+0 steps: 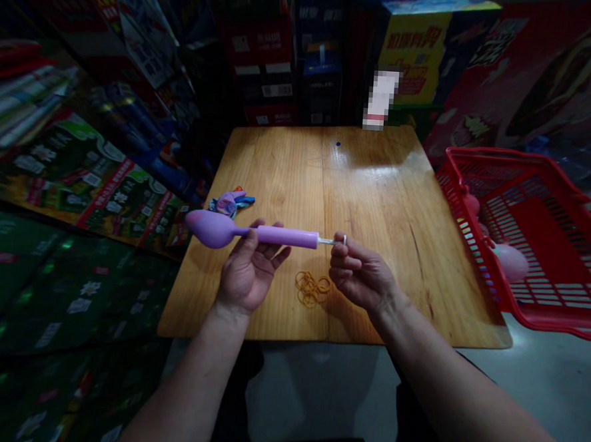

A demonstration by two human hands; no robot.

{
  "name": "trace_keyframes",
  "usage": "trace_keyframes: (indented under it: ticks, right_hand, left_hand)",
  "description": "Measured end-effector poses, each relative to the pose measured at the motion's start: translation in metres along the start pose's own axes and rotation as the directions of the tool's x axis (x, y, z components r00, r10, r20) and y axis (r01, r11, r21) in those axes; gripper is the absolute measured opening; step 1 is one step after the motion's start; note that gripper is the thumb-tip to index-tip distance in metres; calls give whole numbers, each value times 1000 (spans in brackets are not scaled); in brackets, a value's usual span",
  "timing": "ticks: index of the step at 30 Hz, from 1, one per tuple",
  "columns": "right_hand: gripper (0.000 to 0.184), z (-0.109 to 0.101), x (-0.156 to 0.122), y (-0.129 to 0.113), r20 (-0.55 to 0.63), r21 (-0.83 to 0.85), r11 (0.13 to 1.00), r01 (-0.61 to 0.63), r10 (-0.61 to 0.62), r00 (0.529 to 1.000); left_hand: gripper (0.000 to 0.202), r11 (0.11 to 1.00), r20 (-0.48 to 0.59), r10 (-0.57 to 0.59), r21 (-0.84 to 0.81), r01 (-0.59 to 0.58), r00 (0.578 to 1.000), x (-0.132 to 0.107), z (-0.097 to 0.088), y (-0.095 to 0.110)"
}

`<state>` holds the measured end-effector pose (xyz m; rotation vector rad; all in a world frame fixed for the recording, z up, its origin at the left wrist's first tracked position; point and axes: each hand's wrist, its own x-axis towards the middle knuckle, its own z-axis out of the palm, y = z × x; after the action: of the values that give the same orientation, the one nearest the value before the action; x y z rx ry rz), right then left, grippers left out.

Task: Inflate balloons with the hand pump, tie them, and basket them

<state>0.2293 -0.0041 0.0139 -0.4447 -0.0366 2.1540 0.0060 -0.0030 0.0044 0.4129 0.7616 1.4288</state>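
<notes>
A purple hand pump (pixel 289 237) lies level across both hands above the wooden table. My left hand (pixel 249 271) is closed at its nozzle end, thumb on the neck of a partly filled purple balloon (pixel 215 229) fitted there. My right hand (pixel 360 271) grips the white pump handle (pixel 344 240), with a short length of the rod showing outside the barrel. Below the pump, between the hands, sits a small heap of yellow rubber bands (pixel 311 289). Just behind the balloon is a pile of uninflated balloons (pixel 229 202) in purple and blue.
On the right, a red plastic basket (pixel 559 324) holds pink balloons (pixel 510 262). Stacked boxes (pixel 266 46) stand behind the wooden table (pixel 289 160), and green cartons (pixel 71 287) line its left side. A small dark dot (pixel 338 143) is near the far edge.
</notes>
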Motion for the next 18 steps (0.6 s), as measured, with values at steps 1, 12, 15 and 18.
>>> trace_keyframes:
  ticks: [1, 12, 15, 18]
  right_hand:
    - [9, -3, 2, 4, 4, 7, 1000, -15, 15, 1000]
    - [16, 1, 4, -3, 40, 105, 994, -34, 30, 999]
    - [21, 3, -1, -10, 61, 85, 996, 29, -34, 998]
    - [17, 0, -1, -5, 50, 39, 999, 29, -31, 998]
  left_hand:
    - [24, 1000, 9, -20, -3, 20, 1000, -2, 2, -6]
    - [22, 1000, -28, 5, -15, -6, 1000, 7, 3, 0]
    - [24, 995, -64, 97, -9, -98, 993, 8, -2, 12]
    - [26, 993, -39, 114, 8, -114, 993, 4, -4, 11]
